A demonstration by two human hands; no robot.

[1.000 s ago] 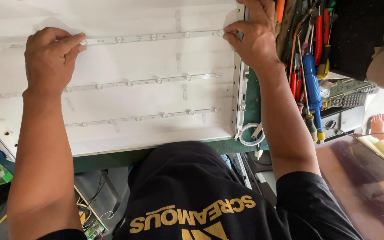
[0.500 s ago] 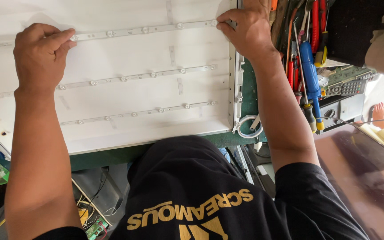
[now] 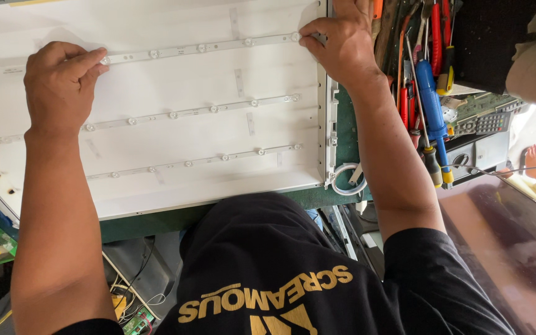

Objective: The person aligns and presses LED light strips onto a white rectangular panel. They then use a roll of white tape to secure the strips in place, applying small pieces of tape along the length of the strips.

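- The left hand (image 3: 60, 87) is curled loosely, its fingertips pressing the left stretch of the top light strip (image 3: 200, 47), which lies flat on the white panel (image 3: 175, 124) near the panel's far edge; nothing is gripped in the fist.
- Judged from this, uneven pressure at the two ends could bow or kink the thin strip, or lift a lens cap off it.
- The two lower strips (image 3: 187, 113) lie parallel and untouched; a forearm dragged across them might scuff them.
- The right hand (image 3: 340, 46) pinches the strip's right end at the panel's edge, fingers closed on it; a slip there could knock it into the metal frame (image 3: 325, 124).
- Just right, screwdrivers (image 3: 432, 105) crowd the surface, and an elbow may scatter them.
- Hidden: the strip's far left end fades out of sight, the panel's top is cut off, and whether the strip is stuck down cannot be told.
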